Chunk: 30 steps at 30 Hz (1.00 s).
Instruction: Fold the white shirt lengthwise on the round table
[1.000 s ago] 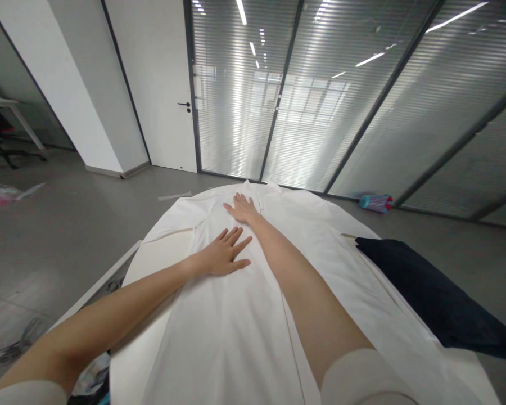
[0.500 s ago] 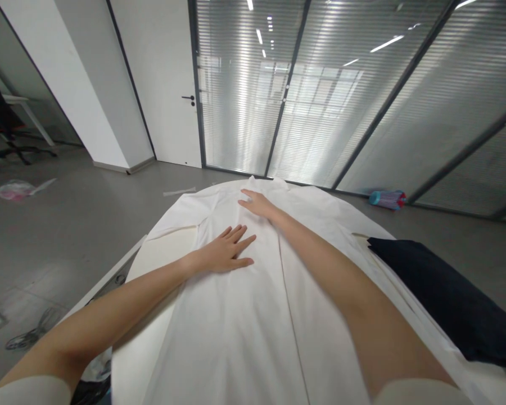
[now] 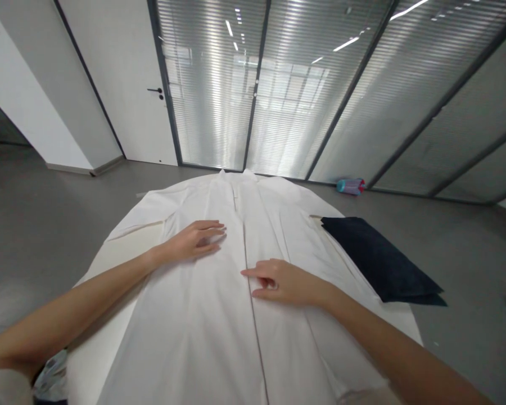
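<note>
A white shirt (image 3: 211,332) lies spread out with its collar at the far end and a long dark line of its front edge running toward me. My left hand (image 3: 198,239) rests on the shirt's left half, palm down, fingers apart and slightly bent. Over the front line is my right hand (image 3: 280,281), its index finger stretched to the left and its thumb apart below it. The other right fingers curl under and are partly hidden. Neither hand visibly grips the cloth.
The shirt covers most of a rounded white table (image 3: 105,329). A folded dark navy cloth (image 3: 375,259) lies at the table's right side. A blue and purple bundle (image 3: 351,187) lies on the floor by the glass partition (image 3: 295,112). A white door (image 3: 122,84) stands behind, left.
My right hand has come back from near the collar to the middle of the front line. My left hand stays on the shirt's left half, fingers less spread. The view has turned right.
</note>
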{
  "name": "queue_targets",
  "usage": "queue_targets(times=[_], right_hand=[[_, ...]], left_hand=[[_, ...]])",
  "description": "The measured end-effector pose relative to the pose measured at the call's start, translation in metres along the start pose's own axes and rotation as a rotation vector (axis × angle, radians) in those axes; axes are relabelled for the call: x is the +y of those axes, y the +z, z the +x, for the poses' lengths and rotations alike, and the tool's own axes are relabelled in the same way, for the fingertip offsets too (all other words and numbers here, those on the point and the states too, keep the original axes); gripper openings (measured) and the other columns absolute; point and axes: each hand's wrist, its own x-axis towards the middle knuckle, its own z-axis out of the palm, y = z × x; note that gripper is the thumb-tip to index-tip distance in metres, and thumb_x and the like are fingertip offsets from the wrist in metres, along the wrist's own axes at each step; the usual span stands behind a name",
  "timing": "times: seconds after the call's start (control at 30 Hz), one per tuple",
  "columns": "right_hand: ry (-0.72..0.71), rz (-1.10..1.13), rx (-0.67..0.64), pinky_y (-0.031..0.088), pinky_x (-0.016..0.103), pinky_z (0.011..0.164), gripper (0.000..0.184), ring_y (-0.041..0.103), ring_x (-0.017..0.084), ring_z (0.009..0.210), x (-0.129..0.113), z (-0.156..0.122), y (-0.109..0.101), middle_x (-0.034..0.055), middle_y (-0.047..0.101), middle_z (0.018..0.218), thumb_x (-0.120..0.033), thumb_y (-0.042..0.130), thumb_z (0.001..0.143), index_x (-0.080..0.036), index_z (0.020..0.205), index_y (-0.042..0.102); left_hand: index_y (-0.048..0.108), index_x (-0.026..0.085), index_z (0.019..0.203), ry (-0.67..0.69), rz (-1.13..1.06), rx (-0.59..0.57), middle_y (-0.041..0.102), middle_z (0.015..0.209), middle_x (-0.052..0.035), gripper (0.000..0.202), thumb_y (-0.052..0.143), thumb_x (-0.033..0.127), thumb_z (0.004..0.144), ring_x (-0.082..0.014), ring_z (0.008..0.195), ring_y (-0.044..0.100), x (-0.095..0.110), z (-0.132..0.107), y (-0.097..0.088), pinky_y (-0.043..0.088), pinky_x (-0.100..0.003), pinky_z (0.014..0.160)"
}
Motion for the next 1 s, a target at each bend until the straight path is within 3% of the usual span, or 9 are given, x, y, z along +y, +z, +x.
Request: queue_targets(times=[0.1, 0.27, 0.4, 0.5, 0.77, 0.93, 1.0], right_hand=[[-0.014, -0.088, 0.029, 0.04, 0.033, 0.084, 0.049, 0.056, 0.017, 0.076, -0.008, -0.011, 0.016, 0.0024, 0.063, 0.081, -0.048, 0.059, 0.097, -0.018, 0.136, 0.061], [-0.007, -0.169, 0.099, 0.037, 0.034, 0.083, 0.045, 0.056, 0.018, 0.075, -0.009, -0.014, 0.033, 0.0028, 0.064, 0.077, -0.046, 0.055, 0.099, -0.016, 0.13, 0.064], [0.003, -0.186, 0.131, 0.036, 0.035, 0.084, 0.043, 0.057, 0.019, 0.077, -0.01, -0.013, 0.036, 0.0031, 0.064, 0.077, -0.045, 0.055, 0.099, -0.016, 0.13, 0.065], [0.011, -0.177, 0.135, 0.036, 0.035, 0.085, 0.043, 0.056, 0.019, 0.078, -0.011, -0.014, 0.036, 0.0035, 0.064, 0.078, -0.043, 0.056, 0.098, -0.016, 0.13, 0.065], [0.035, -0.136, 0.109, 0.037, 0.036, 0.09, 0.044, 0.055, 0.019, 0.077, -0.012, -0.015, 0.034, 0.0027, 0.063, 0.078, -0.042, 0.058, 0.097, -0.017, 0.134, 0.063], [0.034, -0.111, 0.095, 0.038, 0.036, 0.087, 0.046, 0.054, 0.019, 0.075, -0.014, -0.015, 0.031, 0.0025, 0.063, 0.076, -0.042, 0.057, 0.098, -0.016, 0.134, 0.062], [0.036, -0.112, 0.099, 0.038, 0.037, 0.088, 0.046, 0.055, 0.019, 0.075, -0.014, -0.015, 0.031, 0.0025, 0.063, 0.077, -0.042, 0.057, 0.097, -0.016, 0.135, 0.062]], left_hand=[[0.058, 0.025, 0.139, 0.067, 0.016, -0.058, 0.054, 0.147, -0.0091, 0.043, 0.055, 0.042, 0.099, -0.0262, 0.141, 0.044, 0.016, 0.004, 0.004, 0.039, -0.045, 0.117], [0.05, 0.022, 0.146, 0.072, 0.09, -0.188, 0.044, 0.155, -0.01, 0.051, 0.049, 0.045, 0.101, -0.0262, 0.145, 0.038, 0.033, 0.027, 0.006, 0.033, -0.046, 0.121], [0.043, 0.018, 0.151, 0.019, 0.138, -0.173, 0.036, 0.159, -0.0133, 0.059, 0.048, 0.048, 0.1, -0.0282, 0.149, 0.03, 0.027, 0.053, 0.012, 0.03, -0.047, 0.122], [0.045, 0.014, 0.148, -0.025, 0.181, -0.18, 0.038, 0.158, -0.0153, 0.058, 0.046, 0.047, 0.101, -0.0266, 0.149, 0.031, 0.019, 0.067, 0.019, 0.027, -0.044, 0.123], [0.034, 0.013, 0.154, -0.078, 0.165, -0.235, 0.028, 0.163, -0.0144, 0.06, 0.032, 0.048, 0.105, -0.0243, 0.153, 0.019, 0.013, 0.058, 0.039, 0.02, -0.046, 0.123], [0.04, 0.015, 0.15, -0.069, 0.188, -0.214, 0.031, 0.162, -0.0144, 0.055, 0.036, 0.045, 0.104, -0.0262, 0.151, 0.025, 0.014, 0.064, 0.037, 0.024, -0.046, 0.122], [0.056, 0.015, 0.138, -0.068, 0.197, -0.196, 0.048, 0.151, -0.0161, 0.047, 0.041, 0.042, 0.102, -0.0292, 0.142, 0.043, 0.031, 0.069, 0.023, 0.036, -0.046, 0.115]])
